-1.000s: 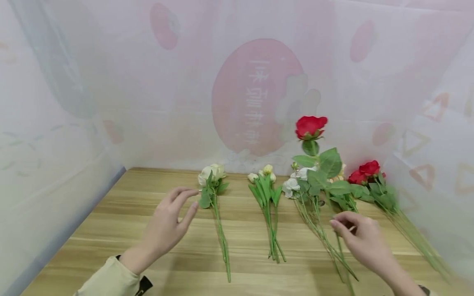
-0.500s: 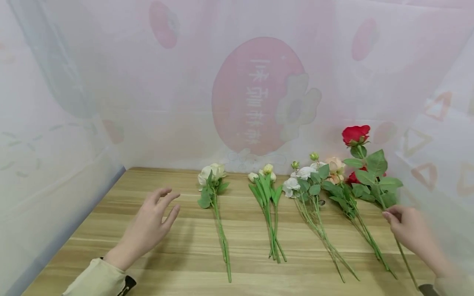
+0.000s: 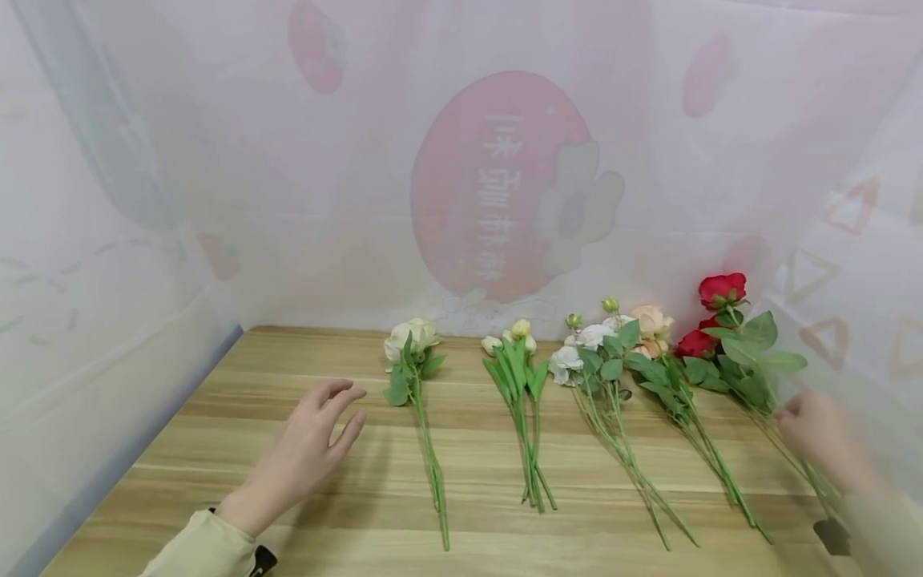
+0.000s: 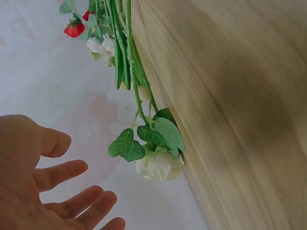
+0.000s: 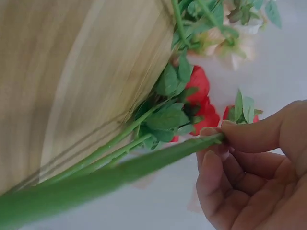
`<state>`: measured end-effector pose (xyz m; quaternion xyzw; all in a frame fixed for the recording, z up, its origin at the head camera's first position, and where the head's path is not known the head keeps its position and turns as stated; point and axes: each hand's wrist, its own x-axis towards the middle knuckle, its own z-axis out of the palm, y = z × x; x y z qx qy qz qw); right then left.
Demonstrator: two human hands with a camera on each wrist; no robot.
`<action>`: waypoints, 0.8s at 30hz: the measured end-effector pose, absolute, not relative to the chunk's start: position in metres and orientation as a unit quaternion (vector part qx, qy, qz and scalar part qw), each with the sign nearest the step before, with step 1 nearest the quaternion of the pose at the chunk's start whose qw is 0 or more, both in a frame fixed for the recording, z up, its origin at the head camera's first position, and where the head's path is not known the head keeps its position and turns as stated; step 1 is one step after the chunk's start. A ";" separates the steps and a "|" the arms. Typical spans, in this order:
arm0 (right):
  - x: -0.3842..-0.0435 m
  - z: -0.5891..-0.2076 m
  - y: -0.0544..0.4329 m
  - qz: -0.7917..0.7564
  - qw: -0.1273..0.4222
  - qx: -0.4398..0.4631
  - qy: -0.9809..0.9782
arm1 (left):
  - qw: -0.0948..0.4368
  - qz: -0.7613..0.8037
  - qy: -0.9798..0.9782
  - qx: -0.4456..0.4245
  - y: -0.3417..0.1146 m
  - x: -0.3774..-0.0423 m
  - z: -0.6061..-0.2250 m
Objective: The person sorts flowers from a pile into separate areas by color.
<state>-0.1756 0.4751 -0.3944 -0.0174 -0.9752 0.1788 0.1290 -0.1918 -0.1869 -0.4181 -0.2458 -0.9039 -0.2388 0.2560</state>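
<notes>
At the right end of the table my right hand (image 3: 825, 437) pinches the stem of a red rose (image 3: 722, 290) between thumb and fingers. In the right wrist view that green stem (image 5: 144, 167) runs large across the picture. The held bloom is raised over other red roses (image 3: 696, 343) lying on the table. My left hand (image 3: 299, 453) hovers above the wood at left, fingers loosely spread, holding nothing. Nearest to it lies a cream-white flower (image 3: 411, 340) with a long stem, also seen as a white bloom (image 4: 160, 165) in the left wrist view.
Between the hands lie pale yellow tulips (image 3: 515, 377), white flowers (image 3: 577, 357) with green buds, and peach flowers (image 3: 651, 322), stems toward me. The wooden table (image 3: 346, 513) meets a printed cloth wall (image 3: 324, 200) at the back and sides.
My right hand has carried the red rose rightward and lowered it toward the other red roses. My left hand drew back left from the cream-white flower, then shifted slightly right.
</notes>
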 end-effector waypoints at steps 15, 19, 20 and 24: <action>-0.174 -0.399 0.496 0.157 0.138 -0.046 -0.977 | 0.231 -0.238 -0.908 -0.255 -0.185 -0.187 -0.419; -0.177 -0.401 0.504 0.143 0.107 -0.037 -0.983 | 0.225 -0.234 -0.907 -0.268 -0.184 -0.187 -0.420; -0.178 -0.403 0.508 0.138 0.102 -0.029 -0.985 | 0.225 -0.232 -0.907 -0.270 -0.184 -0.187 -0.420; -0.186 -0.412 0.517 0.138 0.087 0.007 -0.987 | 0.224 -0.226 -0.907 -0.275 -0.184 -0.187 -0.421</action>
